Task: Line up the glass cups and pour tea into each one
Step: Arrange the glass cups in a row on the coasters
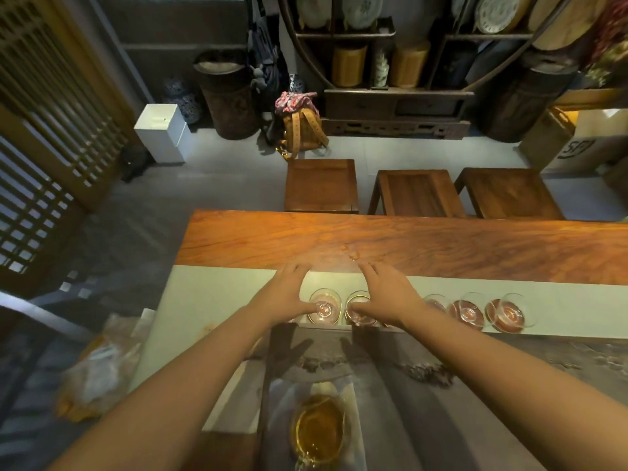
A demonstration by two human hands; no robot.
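On the pale runner (217, 294) along the worktop (407, 243), five glass cups sit in a rough row: two at centre under the hands, three more to the right. Left hand (285, 297) has its thumb and fingers at the rim of the left centre cup (325, 307), fingers splayed forward over the runner; looks like a light pinch, not a full wrap. Right hand (387, 297) sits on the right centre cup (360, 309) the same way, partly covering it, so exact contact is hard to call. Next cup (436, 302) is just beside the right wrist, then two amber-tinted cups (467, 312) (506, 314) further right, the last pair touching or nearly so. Centre two look empty; can't tell if the tint on the right ones is tea or just reflection off the wood. Glass pitcher (319, 433) with amber tea stands near the body on the grey tray (441, 402), untouched, so my read is we're in the lining-up step, pouring not started. To do it well: slide cups by the base rather than lift, keep even gaps, square them to the runner's near edge, and leave clearance for the pitcher spout. Small wet marks (353, 254) on the wood beyond the hands. Readable text: only a dark logo on a cardboard box (577, 147) far right, too blurred to read.
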